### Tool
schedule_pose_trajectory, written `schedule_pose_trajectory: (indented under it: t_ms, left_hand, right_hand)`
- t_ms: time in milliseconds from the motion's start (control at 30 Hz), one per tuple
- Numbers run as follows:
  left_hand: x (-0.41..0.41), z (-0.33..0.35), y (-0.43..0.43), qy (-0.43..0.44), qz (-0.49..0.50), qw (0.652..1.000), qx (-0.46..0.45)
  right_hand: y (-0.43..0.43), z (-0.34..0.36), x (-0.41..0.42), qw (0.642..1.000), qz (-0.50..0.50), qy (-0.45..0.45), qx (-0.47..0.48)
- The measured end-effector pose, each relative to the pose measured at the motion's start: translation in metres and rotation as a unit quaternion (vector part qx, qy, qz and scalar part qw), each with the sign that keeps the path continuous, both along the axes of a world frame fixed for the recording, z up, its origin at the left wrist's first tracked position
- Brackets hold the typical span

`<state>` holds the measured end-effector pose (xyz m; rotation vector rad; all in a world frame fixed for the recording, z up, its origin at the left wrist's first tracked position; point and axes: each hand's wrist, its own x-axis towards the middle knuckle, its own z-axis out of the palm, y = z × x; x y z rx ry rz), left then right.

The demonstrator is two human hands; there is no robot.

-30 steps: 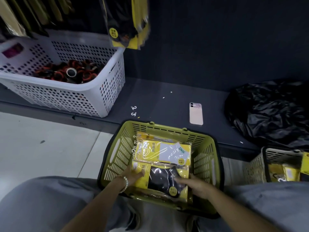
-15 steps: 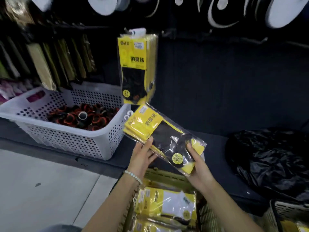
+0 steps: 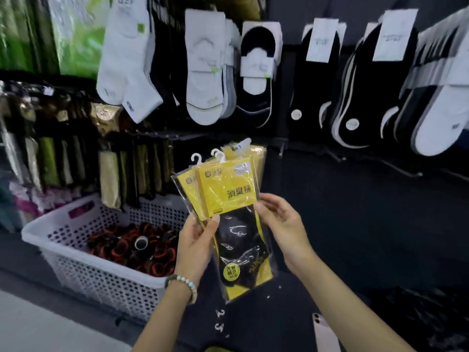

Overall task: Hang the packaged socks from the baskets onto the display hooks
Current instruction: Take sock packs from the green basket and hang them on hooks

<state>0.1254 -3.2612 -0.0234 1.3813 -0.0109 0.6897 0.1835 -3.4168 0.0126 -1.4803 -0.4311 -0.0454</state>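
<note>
You hold a small bundle of yellow sock packets [image 3: 228,199] upright in front of the dark display wall, above the shelf and just right of the white perforated basket [image 3: 83,265] with its red and black rolls. Your left hand [image 3: 195,242] grips the bundle at its lower left edge: the thumb presses on the front film and the other fingers are behind the packets, so I cannot tell how they lie. Your right hand [image 3: 281,224] pinches the right edge at the middle, the thumb on the front and the curled fingers around the side. The white plastic hangers [image 3: 219,154] at the top of the bundle point up and are not on any hook yet; they look a little fanned, so I judge that you have two or three packets together. Directly behind them some packets of the same yellow kind [image 3: 256,158] seem to hang already on the wall, so part of the task is done. A bare display hook [image 3: 406,171] stands out further to the right. What is left, in my judgement, is to hang this bundle; how many packets wait below, the view does not show.
</note>
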Motion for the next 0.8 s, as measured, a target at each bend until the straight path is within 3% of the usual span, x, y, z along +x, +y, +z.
schedule_pose_trajectory:
  t_ms: [233, 467, 800]
  left_hand:
    - [0.007, 0.018, 0.029, 0.009, -0.03, 0.998, -0.048]
    - [0.021, 0.01, 0.051, 0.041, 0.058, 0.997, -0.019]
    - [0.018, 0.008, 0.08, 0.001, 0.165, 0.985, 0.044]
  right_hand:
    - [0.044, 0.014, 0.011, 1.0, 0.001, 0.011, 0.0]
    - [0.057, 0.003, 0.017, 0.996, 0.029, 0.062, 0.059]
    - [0.055, -0.001, 0.038, 0.99, -0.098, 0.031, 0.101]
